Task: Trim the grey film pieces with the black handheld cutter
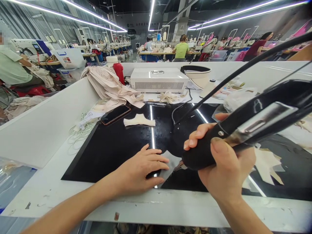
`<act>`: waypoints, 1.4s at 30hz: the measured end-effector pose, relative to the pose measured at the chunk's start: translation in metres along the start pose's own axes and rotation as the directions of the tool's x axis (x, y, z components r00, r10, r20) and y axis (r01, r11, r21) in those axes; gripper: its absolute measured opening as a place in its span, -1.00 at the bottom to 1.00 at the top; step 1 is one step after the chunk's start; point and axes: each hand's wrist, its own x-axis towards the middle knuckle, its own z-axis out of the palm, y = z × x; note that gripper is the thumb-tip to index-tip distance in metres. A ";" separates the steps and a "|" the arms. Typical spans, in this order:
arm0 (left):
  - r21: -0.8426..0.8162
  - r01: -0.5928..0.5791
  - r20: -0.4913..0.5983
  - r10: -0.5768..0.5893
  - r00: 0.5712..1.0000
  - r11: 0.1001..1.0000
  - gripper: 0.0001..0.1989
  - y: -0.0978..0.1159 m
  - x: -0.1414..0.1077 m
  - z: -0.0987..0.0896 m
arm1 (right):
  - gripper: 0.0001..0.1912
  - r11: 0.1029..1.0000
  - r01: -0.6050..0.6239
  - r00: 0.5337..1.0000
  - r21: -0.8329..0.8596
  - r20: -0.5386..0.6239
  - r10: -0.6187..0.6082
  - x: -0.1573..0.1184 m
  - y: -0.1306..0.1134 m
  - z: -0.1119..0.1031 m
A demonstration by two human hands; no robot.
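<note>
My left hand (143, 167) lies on the black glossy board (109, 149) with its fingers spread, their tips at a thin, translucent grey-white piece (170, 162). Wrapped round a black corded tool (204, 149) with a metal lever is my right hand (226, 165). The tool's narrow metal end points down-left onto the thin piece. A cream fabric piece (139, 120) rests farther back on the board. Several cream cut pieces (266, 162) lie at the right, beyond my right hand.
A phone (115, 114), tangled pale cord (81, 128) and heaped beige fabric (107, 83) are at the left. Behind the board stand a white vented box (158, 79) and a red bottle (118, 73). The tool's black cable (226, 81) arcs across the right. People sit at other tables.
</note>
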 end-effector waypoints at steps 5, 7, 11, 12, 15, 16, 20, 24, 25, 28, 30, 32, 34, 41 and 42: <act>0.014 0.007 -0.002 -0.007 1.000 1.000 -0.62 0.002 0.000 0.000 | -0.56 0.999 -0.024 0.998 0.028 0.054 0.022 -0.007 -0.001 0.002; 0.012 0.002 -0.006 -0.002 1.000 1.000 -0.62 0.002 0.000 0.000 | -0.56 0.999 -0.025 0.998 0.026 0.056 0.024 -0.009 0.000 0.001; 0.021 -0.013 0.002 0.013 1.000 1.000 -0.60 0.002 0.000 0.000 | -0.58 1.000 -0.025 0.998 0.000 0.061 0.025 -0.011 0.003 0.002; 0.025 -0.016 0.003 0.016 1.000 1.000 -0.59 0.001 -0.001 0.000 | -0.59 1.000 -0.027 0.998 -0.006 0.064 0.027 -0.011 0.003 0.002; 0.024 -0.022 -0.005 0.022 1.000 0.999 -0.57 0.001 -0.001 0.000 | -0.61 0.999 -0.036 0.997 -0.013 0.066 0.037 -0.012 0.001 0.003; 0.022 -0.025 -0.008 0.026 1.000 0.999 -0.57 0.001 -0.001 0.000 | -0.60 0.999 -0.039 0.997 -0.010 0.064 0.039 -0.012 0.001 0.003; 0.020 -0.035 -0.008 0.035 0.999 0.999 -0.54 0.000 0.000 0.001 | -0.58 0.999 -0.039 0.998 0.016 0.054 0.038 -0.013 -0.002 0.005; 0.016 -0.024 0.004 0.024 1.000 1.000 -0.51 0.000 0.001 0.001 | -0.58 0.998 -0.057 0.993 0.041 0.107 0.053 -0.019 -0.003 0.007; 0.015 -0.023 0.009 0.022 1.000 1.000 -0.52 0.001 0.001 0.001 | -0.58 0.997 -0.059 0.991 0.044 0.120 0.054 -0.021 -0.003 0.008; 0.012 -0.030 0.010 0.030 1.000 0.999 -0.54 0.001 0.001 0.001 | -0.60 0.998 -0.052 0.991 0.030 0.129 0.047 -0.024 -0.002 0.010; 0.016 -0.036 0.000 0.036 0.999 0.999 -0.55 0.001 0.001 0.001 | -0.62 0.999 -0.043 0.991 0.022 0.125 0.040 -0.024 -0.002 0.012; 0.031 -0.027 -0.008 0.027 1.000 0.999 -0.54 0.001 0.000 0.001 | -0.63 0.999 -0.039 0.992 0.020 0.119 0.036 -0.024 -0.003 0.014; 0.058 -0.017 -0.020 0.018 1.000 0.998 -0.53 0.000 0.000 0.002 | -0.63 0.999 -0.039 0.992 0.016 0.120 0.037 -0.024 -0.003 0.017; 0.104 -0.068 -0.057 0.074 0.996 0.992 -0.66 -0.005 -0.003 0.001 | -0.60 0.999 -0.022 0.995 0.028 0.098 0.019 -0.020 -0.001 0.011; 0.105 -0.069 -0.057 0.076 0.995 0.992 -0.71 -0.006 -0.003 0.001 | -0.60 0.999 -0.028 0.995 0.030 0.092 0.025 -0.020 -0.001 0.009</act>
